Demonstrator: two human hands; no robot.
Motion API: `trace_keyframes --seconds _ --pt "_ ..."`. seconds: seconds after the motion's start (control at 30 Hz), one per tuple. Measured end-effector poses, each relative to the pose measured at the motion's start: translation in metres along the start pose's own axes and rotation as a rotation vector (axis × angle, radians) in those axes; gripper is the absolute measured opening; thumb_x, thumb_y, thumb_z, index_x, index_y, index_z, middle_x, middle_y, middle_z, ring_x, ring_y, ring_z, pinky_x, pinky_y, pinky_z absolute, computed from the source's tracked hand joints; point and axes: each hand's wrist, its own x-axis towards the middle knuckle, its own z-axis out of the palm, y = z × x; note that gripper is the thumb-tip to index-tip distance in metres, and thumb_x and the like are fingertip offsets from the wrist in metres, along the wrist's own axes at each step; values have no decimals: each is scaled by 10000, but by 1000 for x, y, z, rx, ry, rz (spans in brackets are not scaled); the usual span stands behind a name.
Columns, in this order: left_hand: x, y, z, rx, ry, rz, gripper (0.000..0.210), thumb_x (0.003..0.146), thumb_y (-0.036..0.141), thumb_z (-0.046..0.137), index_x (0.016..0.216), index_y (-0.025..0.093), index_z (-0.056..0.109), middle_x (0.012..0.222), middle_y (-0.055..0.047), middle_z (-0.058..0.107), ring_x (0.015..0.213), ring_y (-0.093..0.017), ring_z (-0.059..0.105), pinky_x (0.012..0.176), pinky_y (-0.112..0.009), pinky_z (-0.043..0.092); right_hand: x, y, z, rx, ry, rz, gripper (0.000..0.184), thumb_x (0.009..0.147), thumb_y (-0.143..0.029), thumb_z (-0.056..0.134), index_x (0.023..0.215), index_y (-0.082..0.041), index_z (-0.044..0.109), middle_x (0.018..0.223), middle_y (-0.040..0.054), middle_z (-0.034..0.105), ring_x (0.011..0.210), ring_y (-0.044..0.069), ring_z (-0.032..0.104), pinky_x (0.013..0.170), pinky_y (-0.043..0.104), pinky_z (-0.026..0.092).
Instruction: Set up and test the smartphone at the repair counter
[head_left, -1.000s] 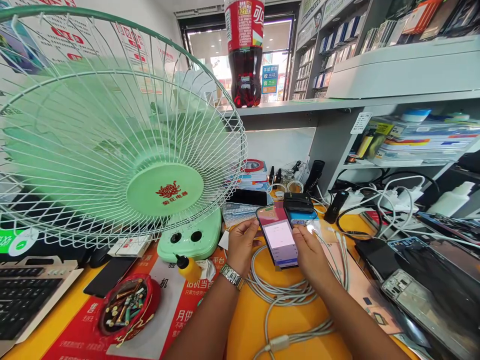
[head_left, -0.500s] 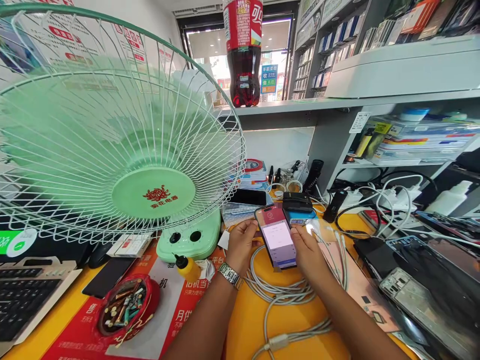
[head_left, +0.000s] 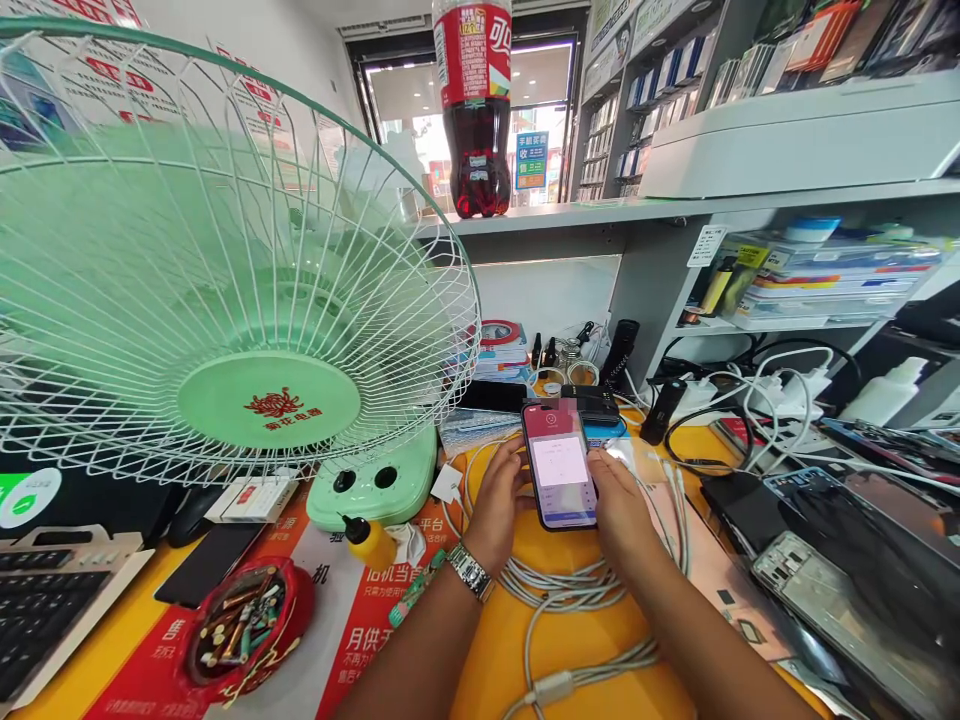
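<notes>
A smartphone (head_left: 559,468) with a lit screen is held upright between both hands, a pale pop-up box showing over a red and violet page. My left hand (head_left: 496,500) grips its left edge, fingers curled behind; a metal-band watch (head_left: 469,572) circles that wrist. On the other edge, my right hand (head_left: 621,497) is closed round the phone's side. Below the phone, a coiled grey cable (head_left: 559,585) lies on the yellow desktop (head_left: 487,670). A dark phone (head_left: 491,396) rests flat just behind the left hand.
A green fan (head_left: 270,400) fills the left side. Before it stand a yellow bottle (head_left: 369,542) and a red ashtray (head_left: 296,600) of cigarette butts. Phone parts (head_left: 825,600) lie at right, with tangled white cables (head_left: 780,400) behind. A cola bottle (head_left: 478,110) stands on the shelf above.
The phone has turned more upright in my hands. My left hand has shifted lower along its edge. The whole view has moved slightly, and a green patterned item now shows beside my left forearm.
</notes>
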Motion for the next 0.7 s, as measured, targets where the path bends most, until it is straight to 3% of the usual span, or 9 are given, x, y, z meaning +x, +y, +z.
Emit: trace_keyframes --seconds 0.2,0.47,0.7 --pt "-3 1 1 36 43 53 368 874 423 498 1184 230 553 1128 -81 640 957 -207 621 599 -225 496 -2 -2 0 -30 -7 -13 243 791 -490 542 780 -251 586 709 7 603 643 209 540 532 282 425" --pt "1 4 1 -49 230 154 323 773 390 688 1007 197 575 934 -45 673 801 -155 637 582 -218 508 -6 -5 1 -144 -119 -95 290 822 -508 516 829 -239 624 753 18 632 682 215 558 588 297 433" --pt "2 12 -1 -142 218 87 364 673 348 776 941 183 594 896 -33 672 795 -161 638 600 -247 524 -4 -2 -2 -227 -128 -149 332 857 -518 476 898 -228 631 824 31 645 739 219 564 626 301 437"
